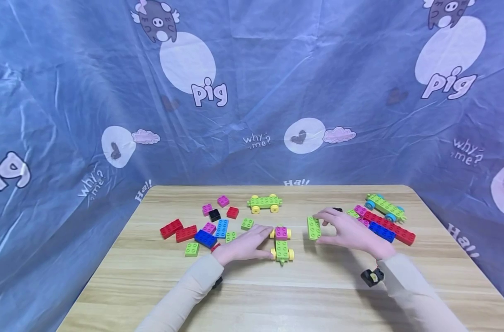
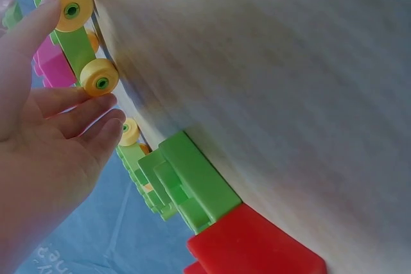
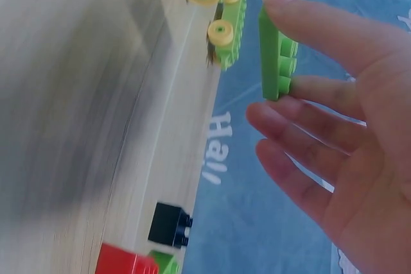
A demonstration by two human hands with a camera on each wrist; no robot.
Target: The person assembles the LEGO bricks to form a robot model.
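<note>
Your L hand [image 1: 246,244] grips pink-topped car [image 1: 281,249]; R hand [image 1: 345,232] pinches green brick [image 1: 313,228] R of car, long axes approx. parallel.

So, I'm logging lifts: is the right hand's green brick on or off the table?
Off: fingers hold the brick clear of the table, a gap showing.

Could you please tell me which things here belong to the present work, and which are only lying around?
Seemingly in use:
light green brick, held in the right hand
near yellow-wheeled car base with a pink brick, held by the left hand

Lying around:
far yellow-wheeled car base
blue-wheeled car base
loose bricks on both sides
</note>
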